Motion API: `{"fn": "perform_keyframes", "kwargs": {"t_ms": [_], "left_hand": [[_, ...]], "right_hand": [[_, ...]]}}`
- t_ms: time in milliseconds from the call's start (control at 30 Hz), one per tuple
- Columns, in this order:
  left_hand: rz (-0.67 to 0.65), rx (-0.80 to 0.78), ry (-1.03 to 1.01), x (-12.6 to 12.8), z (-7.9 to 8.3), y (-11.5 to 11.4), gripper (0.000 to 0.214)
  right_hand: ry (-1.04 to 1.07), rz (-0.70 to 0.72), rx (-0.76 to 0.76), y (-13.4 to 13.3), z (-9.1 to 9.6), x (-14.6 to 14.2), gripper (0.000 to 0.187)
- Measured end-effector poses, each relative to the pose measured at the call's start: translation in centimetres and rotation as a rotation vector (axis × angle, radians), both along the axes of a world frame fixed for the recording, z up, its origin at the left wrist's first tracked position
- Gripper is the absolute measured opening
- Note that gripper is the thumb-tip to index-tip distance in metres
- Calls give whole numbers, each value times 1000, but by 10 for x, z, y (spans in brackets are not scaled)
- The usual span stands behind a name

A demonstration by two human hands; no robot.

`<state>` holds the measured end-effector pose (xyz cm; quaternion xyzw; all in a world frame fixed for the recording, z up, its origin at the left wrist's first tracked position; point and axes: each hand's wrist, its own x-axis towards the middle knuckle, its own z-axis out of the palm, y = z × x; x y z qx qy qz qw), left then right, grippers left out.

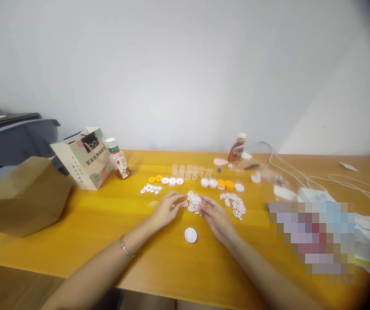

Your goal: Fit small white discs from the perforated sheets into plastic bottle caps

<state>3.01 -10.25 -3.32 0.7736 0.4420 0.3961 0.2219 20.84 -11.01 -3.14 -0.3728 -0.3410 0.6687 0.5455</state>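
Note:
My left hand [166, 208] and my right hand [216, 216] rest on the yellow table [107, 224], both at a small heap of white patterned pieces [193, 202]. The fingertips of each hand pinch at that heap, so both hands look closed on pieces of it. A white round lid [190, 235] lies flat between my wrists, nearer to me. A second pile of the same white pieces [235, 204] lies just right of my right hand. A thin bracelet circles my left wrist.
Behind the hands run a row of white and orange lids [222, 184], small clear jars [189, 171], yellow and white rings [165, 180] and tiny white bits [150, 188]. Two drink bottles [118, 158] [236, 148], a paper bag [83, 157], a brown bag [23, 196] and white cables [317, 178] also stand about.

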Motion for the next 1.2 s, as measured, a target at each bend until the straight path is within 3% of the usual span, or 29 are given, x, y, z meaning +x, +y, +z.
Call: {"fn": "perform_keyframes", "kwargs": {"t_ms": [200,467,633,867,1200], "left_hand": [[-13,158,386,3,-13,3,23],[58,206,535,4,-10,5,18],[58,97,233,2,-4,2,14],[85,-311,-399,7,0,-3,23],[6,-468,-720,18,4,-10,23]], "right_hand": [[-55,-50,-39,-1,-1,-1,26],[-144,-18,0,0,-4,-3,29],[-220,10,92,-1,-4,-3,34],[-195,28,111,-3,-4,-6,35],[-180,122,112,-6,-3,-9,40]]}}
